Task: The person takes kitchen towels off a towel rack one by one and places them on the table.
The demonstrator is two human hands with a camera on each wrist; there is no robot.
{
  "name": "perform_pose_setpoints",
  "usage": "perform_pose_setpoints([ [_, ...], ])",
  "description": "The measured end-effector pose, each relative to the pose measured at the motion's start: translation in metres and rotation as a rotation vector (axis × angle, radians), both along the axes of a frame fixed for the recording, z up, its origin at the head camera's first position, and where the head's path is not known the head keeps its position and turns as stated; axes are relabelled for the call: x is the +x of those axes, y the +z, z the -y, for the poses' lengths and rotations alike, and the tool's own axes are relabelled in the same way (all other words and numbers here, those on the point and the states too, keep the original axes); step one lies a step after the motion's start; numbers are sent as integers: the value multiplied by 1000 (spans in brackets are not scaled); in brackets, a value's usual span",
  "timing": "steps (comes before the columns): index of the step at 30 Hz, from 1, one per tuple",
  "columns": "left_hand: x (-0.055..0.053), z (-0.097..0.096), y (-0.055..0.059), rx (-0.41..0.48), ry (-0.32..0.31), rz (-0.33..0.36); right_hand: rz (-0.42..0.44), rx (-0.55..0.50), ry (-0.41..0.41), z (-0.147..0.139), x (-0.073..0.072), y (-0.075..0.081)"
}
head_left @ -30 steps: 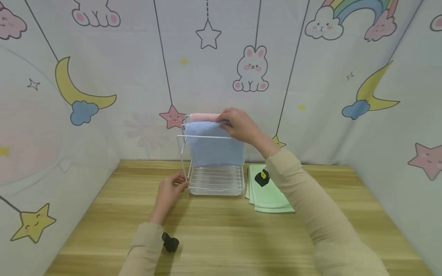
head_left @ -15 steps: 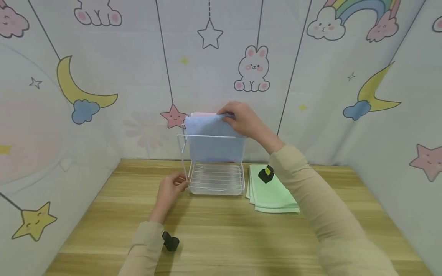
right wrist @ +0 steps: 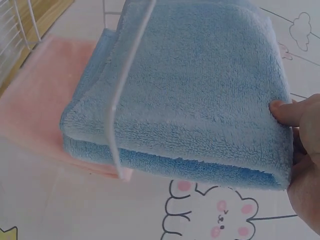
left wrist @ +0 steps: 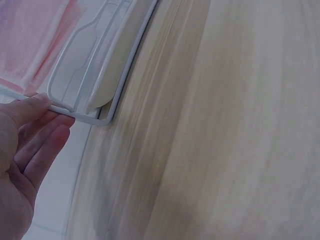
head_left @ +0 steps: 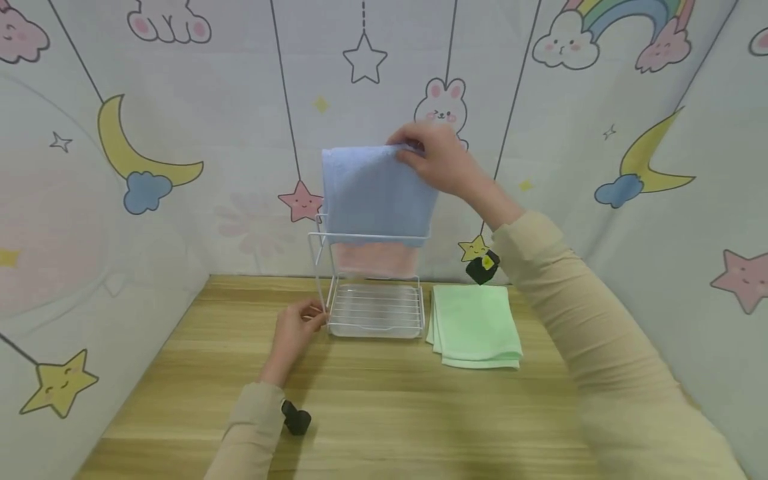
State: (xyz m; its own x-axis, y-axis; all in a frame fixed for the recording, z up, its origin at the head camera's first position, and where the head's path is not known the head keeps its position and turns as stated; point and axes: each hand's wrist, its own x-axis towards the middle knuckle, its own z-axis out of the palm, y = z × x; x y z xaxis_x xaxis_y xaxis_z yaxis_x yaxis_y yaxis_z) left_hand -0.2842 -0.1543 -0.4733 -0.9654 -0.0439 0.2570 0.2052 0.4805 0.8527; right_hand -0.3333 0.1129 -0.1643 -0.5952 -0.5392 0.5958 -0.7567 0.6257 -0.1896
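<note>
A folded blue towel (head_left: 375,193) hangs from my right hand (head_left: 441,160), which pinches its top edge near the right corner. In the right wrist view the thumb presses on the fluffy blue towel (right wrist: 190,90), behind a white wire. The towel's lower edge is level with the front top bar of a white wire rack (head_left: 372,237). Behind and below it a pink towel (head_left: 375,259) hangs on the rack, its upper part hidden. My left hand (head_left: 297,333) grips the rack's left side low down; the left wrist view shows thumb and fingers pinching the white wire (left wrist: 82,117).
A folded green towel (head_left: 474,327) lies on the wooden table (head_left: 372,413) just right of the rack. In the rack's base sits a clear tray (head_left: 375,327). A patterned cloth wall (head_left: 240,80) stands close behind the rack.
My right hand has raised the blue towel from its place on the rack, bringing more of the pink towel below into view. The left hand has stayed on the rack.
</note>
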Motion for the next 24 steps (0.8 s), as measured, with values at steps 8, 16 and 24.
perform_pose_setpoints([
  [8,2,-1,-2,10,-19,-74,-8,-17,-100,-17,17,41],
  [16,-1,-2,-3,6,-23,-28,-47,-7,-161,-50,33,63],
  [24,1,1,0,-11,-9,-15,-80,85,-166,-88,41,60],
])
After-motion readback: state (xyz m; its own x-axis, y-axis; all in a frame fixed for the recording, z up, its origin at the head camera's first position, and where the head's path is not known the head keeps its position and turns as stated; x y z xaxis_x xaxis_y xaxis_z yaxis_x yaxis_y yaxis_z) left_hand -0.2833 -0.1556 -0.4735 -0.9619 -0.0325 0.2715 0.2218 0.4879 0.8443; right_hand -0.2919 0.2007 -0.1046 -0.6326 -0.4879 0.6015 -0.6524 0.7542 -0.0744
